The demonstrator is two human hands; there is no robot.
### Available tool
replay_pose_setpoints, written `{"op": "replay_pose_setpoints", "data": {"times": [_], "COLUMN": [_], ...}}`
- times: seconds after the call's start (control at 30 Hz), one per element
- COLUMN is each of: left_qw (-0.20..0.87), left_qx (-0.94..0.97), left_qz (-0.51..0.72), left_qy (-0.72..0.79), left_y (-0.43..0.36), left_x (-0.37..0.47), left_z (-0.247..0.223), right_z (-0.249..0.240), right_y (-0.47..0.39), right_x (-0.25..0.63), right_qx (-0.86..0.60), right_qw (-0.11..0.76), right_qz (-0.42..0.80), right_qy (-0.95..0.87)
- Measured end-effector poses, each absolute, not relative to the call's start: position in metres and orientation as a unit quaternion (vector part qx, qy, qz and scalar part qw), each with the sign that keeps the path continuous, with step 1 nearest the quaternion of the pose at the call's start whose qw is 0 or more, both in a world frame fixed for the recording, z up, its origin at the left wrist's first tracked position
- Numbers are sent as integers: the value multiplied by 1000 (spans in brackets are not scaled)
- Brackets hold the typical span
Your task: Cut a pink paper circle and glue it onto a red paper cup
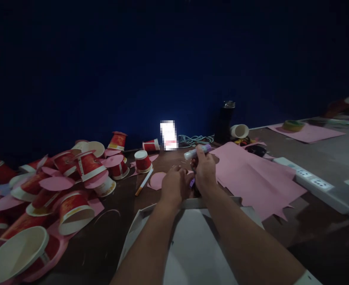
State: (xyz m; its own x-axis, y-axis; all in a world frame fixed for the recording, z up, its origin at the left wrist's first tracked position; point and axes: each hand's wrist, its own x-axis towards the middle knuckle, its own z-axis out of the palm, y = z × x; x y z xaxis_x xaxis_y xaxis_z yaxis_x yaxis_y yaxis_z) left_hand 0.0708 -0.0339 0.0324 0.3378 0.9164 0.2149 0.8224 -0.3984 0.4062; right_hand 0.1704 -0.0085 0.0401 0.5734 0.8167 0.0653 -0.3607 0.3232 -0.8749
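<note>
My right hand (205, 170) is closed around a glue stick (196, 152) with a clear end and a purple end, held nearly level above the table. Close beside it, my left hand (174, 184) has its fingers curled downward. Between the hands shows a small purple piece (192, 183); what it belongs to is hidden. A pink paper circle (157, 181) lies just left of my left hand. Further left are a white stick with an orange end (144, 182) and an upturned red paper cup (143, 161).
Many red paper cups (66, 164) with pink paper pieces are heaped at left. Pink sheets (251, 174) and a power strip (308, 180) lie at right. A blurred lit screen (168, 135), cable (195, 140) and dark bottle (224, 122) stand behind; a white box (192, 241) is under my forearms.
</note>
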Motion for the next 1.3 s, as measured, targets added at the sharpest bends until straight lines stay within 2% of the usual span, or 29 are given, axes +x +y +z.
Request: {"op": "replay_pose_setpoints", "data": {"times": [0.1,0.27,0.4,0.5,0.57,0.73,0.93,1.3], "left_qw": [95,83,55,56,48,47,29,69], "left_qx": [816,778,676,624,628,667,684,658], "left_qz": [172,204,241,198,180,149,83,97], "left_qy": [543,588,694,754,755,728,724,744], "left_y": [-33,-25,-13,-8,-7,-10,-11,-8], "left_x": [79,54,5,-19,-23,-13,-11,-11], "left_z": [26,21,26,28,27,21,19,13], "right_z": [30,12,7,12,16,18,-2,1], "right_y": [-7,4,7,2,0,0,10,2], "right_x": [167,171,171,170,170,172,177,171], "right_qx": [-474,-507,-482,-435,-428,-480,-626,-685], "right_qw": [738,697,686,678,678,664,543,407], "right_qz": [373,361,457,530,534,462,335,189], "right_qy": [-304,-357,-297,-266,-267,-340,-448,-574]}}
